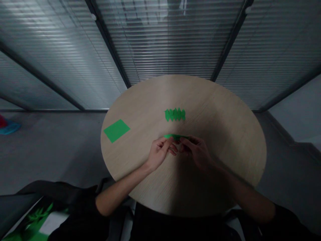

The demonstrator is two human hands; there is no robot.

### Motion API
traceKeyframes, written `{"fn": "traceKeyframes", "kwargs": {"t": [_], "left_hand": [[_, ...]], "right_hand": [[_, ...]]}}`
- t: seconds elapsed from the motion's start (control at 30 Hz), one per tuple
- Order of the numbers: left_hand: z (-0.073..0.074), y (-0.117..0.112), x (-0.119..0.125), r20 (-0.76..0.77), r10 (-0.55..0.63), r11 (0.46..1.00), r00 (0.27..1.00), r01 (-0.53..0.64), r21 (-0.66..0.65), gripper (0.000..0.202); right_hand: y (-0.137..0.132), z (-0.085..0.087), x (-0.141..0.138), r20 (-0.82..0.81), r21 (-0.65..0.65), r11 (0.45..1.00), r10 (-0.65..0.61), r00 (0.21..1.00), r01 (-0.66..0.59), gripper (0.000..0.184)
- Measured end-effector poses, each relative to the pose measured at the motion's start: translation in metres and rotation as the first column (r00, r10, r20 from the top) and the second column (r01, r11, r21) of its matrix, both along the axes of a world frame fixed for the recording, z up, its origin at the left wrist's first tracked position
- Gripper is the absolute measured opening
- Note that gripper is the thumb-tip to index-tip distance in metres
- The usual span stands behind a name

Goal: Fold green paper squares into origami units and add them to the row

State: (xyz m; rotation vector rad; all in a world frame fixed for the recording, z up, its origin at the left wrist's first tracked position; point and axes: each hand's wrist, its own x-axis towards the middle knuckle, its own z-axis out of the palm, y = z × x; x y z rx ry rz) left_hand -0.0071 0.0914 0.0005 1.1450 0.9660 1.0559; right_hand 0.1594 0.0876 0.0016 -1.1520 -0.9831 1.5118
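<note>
My left hand (160,152) and my right hand (197,150) meet over the middle of a round wooden table (225,134). Both pinch a narrow folded strip of green paper (175,136), which shows just above the fingertips. A little farther from me lies a row of several folded green paper pieces (175,114), side by side. A flat green paper square (116,130) rests near the table's left edge, apart from both hands.
Glass walls with closed blinds (163,40) stand behind the table. Grey floor lies around it. Green and white papers (40,221) sit at the bottom left near a dark object. A blue and red thing (8,126) is on the floor at far left.
</note>
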Motion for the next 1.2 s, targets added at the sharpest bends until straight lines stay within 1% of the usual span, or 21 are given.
{"fn": "traceKeyframes", "kwargs": {"t": [0.3,0.43,0.53,0.67,0.77,0.9,0.97,1.07,1.13,1.2], "left_hand": [[-0.002,0.001,-0.002,0.048,-0.008,1.0,0.999,0.008,0.016,0.042],[-0.002,0.001,-0.002,0.037,0.004,1.0,0.999,-0.004,0.009,0.042],[0.0,0.001,-0.002,0.012,0.023,1.0,1.0,-0.023,0.013,0.043],[0.002,0.0,-0.002,-0.021,0.025,0.998,0.999,-0.024,0.062,0.043],[-0.001,-0.001,-0.003,-0.05,-0.006,0.992,0.999,0.013,0.127,0.043],[-0.007,-0.003,-0.005,-0.184,-0.037,0.962,0.982,0.085,0.258,0.037],[-0.008,-0.004,-0.006,-0.227,-0.025,0.953,0.973,0.092,0.288,0.031],[-0.007,-0.004,-0.005,-0.216,0.002,0.958,0.976,0.061,0.282,0.023],[-0.004,-0.004,-0.004,-0.182,0.013,0.96,0.983,0.039,0.276,0.02],[-0.002,-0.005,-0.003,-0.162,0.014,0.959,0.987,0.032,0.281,0.019]], "right_hand": [[0.0,0.006,0.0,-0.068,-0.024,0.999,0.02,0.997,-0.022,0.033],[-0.001,0.005,0.001,-0.094,-0.023,0.999,0.043,0.995,-0.046,0.034],[0.0,0.005,0.002,-0.067,-0.015,0.998,0.064,0.996,-0.065,0.037],[0.002,0.006,0.004,-0.028,-0.019,0.997,0.078,0.997,-0.079,0.039],[0.002,0.005,0.006,-0.003,0.034,0.998,0.055,0.999,-0.054,0.037],[0.003,0.0,0.007,0.067,0.118,0.98,0.15,0.986,-0.157,0.027],[0.003,-0.003,0.007,0.113,0.152,0.974,0.154,0.981,-0.171,0.023],[0.001,-0.005,0.007,0.183,0.236,0.968,0.043,0.982,-0.087,0.021],[-0.001,-0.004,0.006,0.214,0.307,0.951,-0.029,0.976,-0.039,0.02],[-0.003,-0.003,0.005,0.239,0.375,0.927,-0.064,0.969,-0.031,0.019]]}}
